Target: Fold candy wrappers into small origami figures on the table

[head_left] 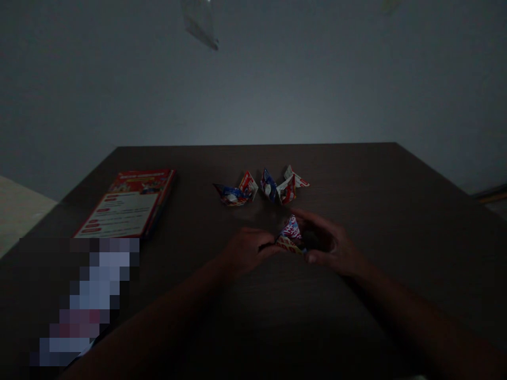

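Between my two hands, above the table, is a small folded paper figure (291, 232) in printed pink, white and yellow paper. My left hand (247, 250) pinches its left side between thumb and fingers. On the other side my right hand (330, 243) curves round it, its thumb at the lower right corner and its fingertips by the upper edge. Just beyond my hands stand more folded paper figures: a blue and red one (237, 192) on the left, and blue, white and red ones (283, 187) close beside it. Their exact shape is hard to make out in the dim light.
A stack of printed sheets or booklets (124, 206) with a red top edge lies at the left of the dark wooden table (356, 174). The lower left is blurred into coarse blocks. Behind the table rises a pale wall (277, 79).
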`<state>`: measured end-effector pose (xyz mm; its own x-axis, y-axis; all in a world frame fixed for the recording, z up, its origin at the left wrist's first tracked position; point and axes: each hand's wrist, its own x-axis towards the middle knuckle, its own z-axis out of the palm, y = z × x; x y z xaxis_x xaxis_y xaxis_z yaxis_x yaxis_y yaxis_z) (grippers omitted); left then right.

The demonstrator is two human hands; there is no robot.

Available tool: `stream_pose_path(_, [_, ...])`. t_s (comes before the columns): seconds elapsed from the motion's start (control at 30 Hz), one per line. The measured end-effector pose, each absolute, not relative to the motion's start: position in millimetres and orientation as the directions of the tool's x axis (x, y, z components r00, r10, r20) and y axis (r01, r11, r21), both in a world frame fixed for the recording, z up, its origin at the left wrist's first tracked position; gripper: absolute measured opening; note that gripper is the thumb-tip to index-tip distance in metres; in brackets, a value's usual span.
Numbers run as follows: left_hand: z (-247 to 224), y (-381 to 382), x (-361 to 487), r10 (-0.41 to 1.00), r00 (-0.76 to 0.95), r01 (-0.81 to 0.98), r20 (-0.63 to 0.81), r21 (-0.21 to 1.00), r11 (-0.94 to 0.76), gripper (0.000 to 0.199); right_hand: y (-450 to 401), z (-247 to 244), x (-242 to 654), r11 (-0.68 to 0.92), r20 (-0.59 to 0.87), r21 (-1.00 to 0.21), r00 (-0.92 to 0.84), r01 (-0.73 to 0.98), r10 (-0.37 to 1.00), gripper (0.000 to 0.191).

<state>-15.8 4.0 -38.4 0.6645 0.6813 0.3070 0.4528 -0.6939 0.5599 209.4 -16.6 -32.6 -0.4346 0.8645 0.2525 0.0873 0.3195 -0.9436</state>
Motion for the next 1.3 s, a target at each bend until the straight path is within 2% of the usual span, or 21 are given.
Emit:
stream_pose_path(0.4, [-37, 3, -16, 0.688, 0.668, 0.437, 0.282, 0.600, -0.670, 0.037, -18, -34, 205, 0.300, 0.257, -0.952, -0.374, 0.063, 0.891, 0.064])
stream_pose_path(0.7, [-37, 3, -16, 0.685, 0.682, 0.444, 0.255, 0.600, -0.666, 0.032, -16, -33, 205, 0.357, 0.309, -0.930, -0.334, 0.090, 0.890, 0.054])
stream_pose_path(0.9, [-39, 4, -17, 0.695, 0.668, 0.454, 0.267, 0.594, -0.664, 0.033, -17, -27, 201, 0.396, 0.359, -0.910, -0.248, 0.120, 0.900, 0.039])
stream_pose_path(1.3, [-33, 1, -17, 0.710, 0.658, 0.431, 0.252, 0.646, -0.630, 0.032, -17, -25, 195, 0.362, 0.345, -0.912, -0.116, 0.191, 0.931, 0.017])
